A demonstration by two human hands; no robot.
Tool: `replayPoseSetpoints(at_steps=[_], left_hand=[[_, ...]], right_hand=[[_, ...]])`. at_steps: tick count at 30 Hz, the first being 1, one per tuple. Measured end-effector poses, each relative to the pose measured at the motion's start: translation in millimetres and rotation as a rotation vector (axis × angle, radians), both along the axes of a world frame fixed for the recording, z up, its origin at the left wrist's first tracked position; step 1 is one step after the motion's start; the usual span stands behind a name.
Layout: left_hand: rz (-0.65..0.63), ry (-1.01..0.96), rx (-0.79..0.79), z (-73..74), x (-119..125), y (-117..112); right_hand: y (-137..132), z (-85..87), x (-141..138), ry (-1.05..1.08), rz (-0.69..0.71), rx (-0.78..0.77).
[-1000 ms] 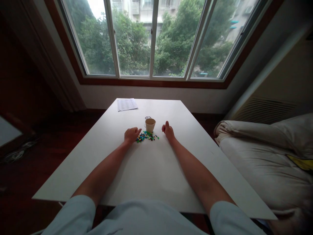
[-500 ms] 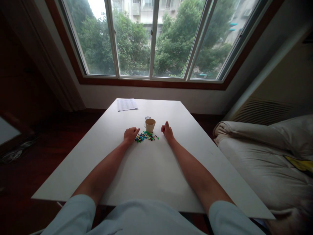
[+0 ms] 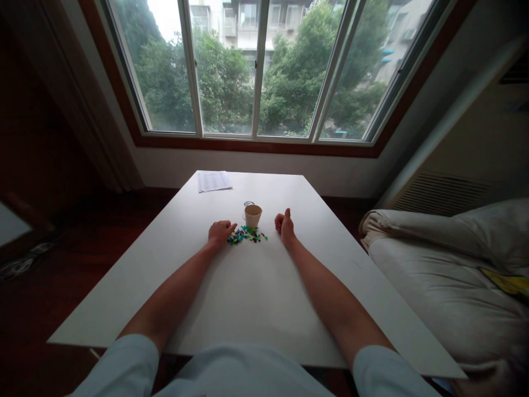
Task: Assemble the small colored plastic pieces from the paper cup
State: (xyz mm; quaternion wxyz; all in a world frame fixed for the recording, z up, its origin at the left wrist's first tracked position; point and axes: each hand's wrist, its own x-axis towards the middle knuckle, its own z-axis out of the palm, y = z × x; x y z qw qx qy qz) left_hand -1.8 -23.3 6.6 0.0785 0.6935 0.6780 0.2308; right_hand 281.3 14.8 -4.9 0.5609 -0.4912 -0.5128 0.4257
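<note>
A pile of small green, blue, yellow and dark beads (image 3: 244, 235) lies loose on the white table (image 3: 248, 298). Just behind it stands an upright tan paper cup (image 3: 252, 216), and a thin looped cord (image 3: 248, 204) rests beyond the cup. My left hand (image 3: 221, 230) is a loose fist on the table at the pile's left side, thumb pointing towards the beads. To the right of the cup, apart from it, my right hand (image 3: 285, 225) has its fingers curled and its thumb up. I see nothing in either hand.
Printed sheets of paper (image 3: 215, 181) lie at the table's far left corner. A window (image 3: 256, 71) rises beyond the far edge. On the right, a sofa with a pale cover (image 3: 446, 281) stands close along the table's side.
My right hand has shifted slightly to the right, away from the cup, with its thumb more upright. The left hand, cup and beads stay put; the camera view has tilted slightly.
</note>
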Motion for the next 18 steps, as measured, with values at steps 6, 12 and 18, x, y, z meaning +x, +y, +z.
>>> replayPoseSetpoints(at_steps=[6, 12, 18], left_hand=[[0.006, -0.011, 0.006, -1.6, 1.9, -0.7], [-0.012, 0.006, 0.016, -4.6, 6.0, -0.9], [-0.009, -0.042, 0.031, -6.5, 5.7, -0.7]], right_hand=[[-1.3, -0.6, -0.3, -0.037, -0.004, 0.013], [-5.2, 1.3, -0.7, -0.145, -0.008, 0.025], [-7.0, 3.1, -1.8, -0.160, 0.000, 0.039]])
